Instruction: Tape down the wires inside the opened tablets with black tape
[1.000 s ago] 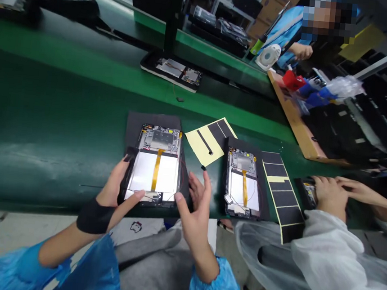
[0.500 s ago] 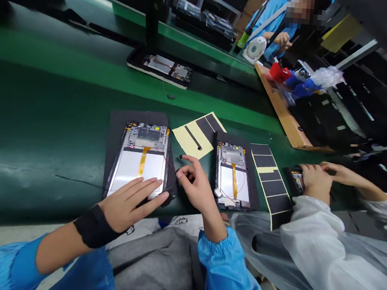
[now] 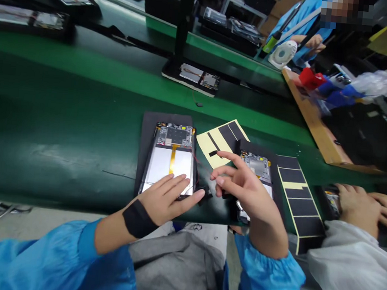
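1. Fingers of the left hand point(image 3: 159, 200) released and spread, laid palm down across the lower end of a flat, uncovered, silver-and-white tablet-like device point(image 3: 182, 160).
2. Right hand point(image 3: 244, 185) raised beside the device's right edge, index finger extended with a small black tape-like piece point(image 3: 212, 154) at its tip, other fingers curled toward the thumb; cannot tell whether pinching anything.
3. Device flat on a black rectangular pad point(image 3: 148, 134), near the front edge of a glossy green worktable point(image 3: 61, 142). Probably light, stiff along its frame, yet fragile over the white battery area point(image 3: 160, 160) and exposed circuit board point(image 3: 175, 136). Best to hold by the long side edges, clear of the orange strip point(image 3: 173, 159) and loose thin black wire point(image 3: 118, 174). No readable brand; board markings too small.
4. Just beyond, a pale-yellow backing sheet point(image 3: 220, 140) with black pieces, no visible writing.
5. Farther right, a white label point(image 3: 372, 113) on dark stacked material point(image 3: 347, 127), too blurred to read.
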A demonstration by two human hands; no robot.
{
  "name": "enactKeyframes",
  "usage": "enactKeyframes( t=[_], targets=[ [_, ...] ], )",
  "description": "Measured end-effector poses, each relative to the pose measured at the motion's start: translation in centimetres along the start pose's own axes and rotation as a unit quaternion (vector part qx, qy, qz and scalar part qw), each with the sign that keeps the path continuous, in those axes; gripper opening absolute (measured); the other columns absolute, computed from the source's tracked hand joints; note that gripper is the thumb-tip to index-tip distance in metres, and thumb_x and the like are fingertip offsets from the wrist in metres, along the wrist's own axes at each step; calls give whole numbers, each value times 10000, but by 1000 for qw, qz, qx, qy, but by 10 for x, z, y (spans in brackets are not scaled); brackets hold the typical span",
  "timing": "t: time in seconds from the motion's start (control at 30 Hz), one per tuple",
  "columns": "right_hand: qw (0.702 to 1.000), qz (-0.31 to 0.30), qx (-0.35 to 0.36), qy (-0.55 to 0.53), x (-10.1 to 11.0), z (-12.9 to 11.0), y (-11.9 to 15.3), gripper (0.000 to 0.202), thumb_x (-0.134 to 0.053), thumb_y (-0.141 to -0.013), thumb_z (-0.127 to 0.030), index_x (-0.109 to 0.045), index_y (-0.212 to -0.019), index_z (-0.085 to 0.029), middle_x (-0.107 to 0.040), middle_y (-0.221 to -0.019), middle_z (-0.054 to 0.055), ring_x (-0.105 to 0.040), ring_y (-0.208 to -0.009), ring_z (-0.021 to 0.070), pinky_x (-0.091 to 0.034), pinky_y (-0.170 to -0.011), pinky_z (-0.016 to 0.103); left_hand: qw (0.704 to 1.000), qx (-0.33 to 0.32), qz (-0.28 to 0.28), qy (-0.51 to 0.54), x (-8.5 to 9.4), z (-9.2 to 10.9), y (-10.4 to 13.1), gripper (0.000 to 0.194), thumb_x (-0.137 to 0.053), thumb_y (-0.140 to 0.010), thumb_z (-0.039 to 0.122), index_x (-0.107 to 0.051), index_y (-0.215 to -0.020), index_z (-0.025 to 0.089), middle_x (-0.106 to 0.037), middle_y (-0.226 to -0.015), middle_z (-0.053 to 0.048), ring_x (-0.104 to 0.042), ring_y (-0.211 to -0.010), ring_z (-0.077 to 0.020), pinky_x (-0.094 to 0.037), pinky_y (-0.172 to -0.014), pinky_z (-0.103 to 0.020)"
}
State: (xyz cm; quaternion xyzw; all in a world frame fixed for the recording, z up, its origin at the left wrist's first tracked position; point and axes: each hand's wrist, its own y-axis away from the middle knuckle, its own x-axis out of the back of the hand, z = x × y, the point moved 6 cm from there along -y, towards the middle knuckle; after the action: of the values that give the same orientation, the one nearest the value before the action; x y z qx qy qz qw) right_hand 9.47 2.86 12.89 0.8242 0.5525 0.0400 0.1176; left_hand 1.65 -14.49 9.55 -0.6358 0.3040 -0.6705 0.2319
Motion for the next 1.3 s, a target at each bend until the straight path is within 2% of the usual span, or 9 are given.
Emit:
enactKeyframes(
  t=[0.13, 0.23, 0.4, 0.5, 0.6, 0.73, 1.0, 1.17, 1.3],
  targets=[
    [1000, 11, -16, 0, 7, 10, 13, 584, -771, -843, -250, -481, -1351, -267, -710, -899, 3, -697, -716, 151, -536, -688, 305, 999, 16, -25, -20, -10, -2, 2, 383, -436, -1018, 110, -555, -1380, 143, -751, -1130, -108, -717, -1082, -257, -581, -917, -399],
    [997, 62, 0, 41, 9, 21, 21, 588, -755, -857, -264, -471, -1373, -258, -734, -883, 17, -705, -842, 187, -533, -798, 347, 998, 25, -15, 46, 4, -5, 7, 437, -504, -1028, 190, -476, -1456, 108, -761, -1111, -112, -704, -1122, -252, -564, -995, -421],
    [988, 127, 22, 90, 5, 42, 26, 515, -691, -896, -285, -486, -1367, -251, -709, -866, 8, -675, -841, 195, -507, -835, 374, 975, 57, -59, 206, 30, -25, 15, 547, -483, -1007, 80, -380, -1537, 165, -772, -1137, -55, -688, -1126, -160, -533, -1069, -308],
    [993, 108, 26, 32, 0, 54, 20, 476, -673, -898, -312, -488, -1332, -251, -671, -878, 2, -674, -817, 182, -516, -821, 363, 955, 50, -87, 279, 23, -33, 16, 562, -438, -984, 61, -399, -1529, 190, -765, -1152, -43, -679, -1121, -157, -541, -1033, -273],
    [995, 99, 24, 12, -2, 64, 16, 486, -658, -893, -321, -476, -1337, -246, -664, -888, 6, -675, -851, 186, -510, -819, 355, 961, -13, -129, 246, 4, -32, 18, 638, -390, -924, 15, -402, -1527, 222, -736, -1226, -48, -672, -1145, -163, -499, -1102, -329],
    [982, 142, 2, 122, -2, 68, 28, 601, -691, -865, -306, -439, -1407, -251, -688, -1008, 40, -650, -891, 195, -480, -771, 342, 959, -74, -207, 178, -22, -37, 25, 703, -429, -873, 28, -380, -1551, 204, -691, -1312, -90, -651, -1210, -199, -417, -1188, -423],
    [950, 150, -14, 274, -27, 77, 47, 727, -696, -842, -149, -399, -1491, -288, -691, -1000, 10, -574, -828, 177, -454, -785, 342, 960, -72, -160, 218, -12, -65, 13, 671, -418, -956, 81, -362, -1593, 285, -742, -1197, -41, -690, -1103, -188, -472, -1115, -375],
    [977, 191, -15, 90, -27, 78, 50, 631, -739, -817, -188, -500, -1391, -299, -641, -872, -19, -564, -721, 150, -444, -656, 296, 939, -46, -225, 254, -9, -65, 4, 662, -402, -955, 80, -348, -1590, 263, -735, -1229, -43, -679, -1107, -210, -501, -1048, -363],
    [970, 222, -28, -95, -32, 76, 48, 605, -832, -753, -248, -535, -1279, -289, -640, -815, -36, -635, -703, 146, -509, -691, 298, 922, -45, -262, 282, -15, -71, 5, 732, -403, -926, 50, -300, -1611, 284, -728, -1268, -25, -677, -1121, -209, -482, -1058, -346]
  ],
)
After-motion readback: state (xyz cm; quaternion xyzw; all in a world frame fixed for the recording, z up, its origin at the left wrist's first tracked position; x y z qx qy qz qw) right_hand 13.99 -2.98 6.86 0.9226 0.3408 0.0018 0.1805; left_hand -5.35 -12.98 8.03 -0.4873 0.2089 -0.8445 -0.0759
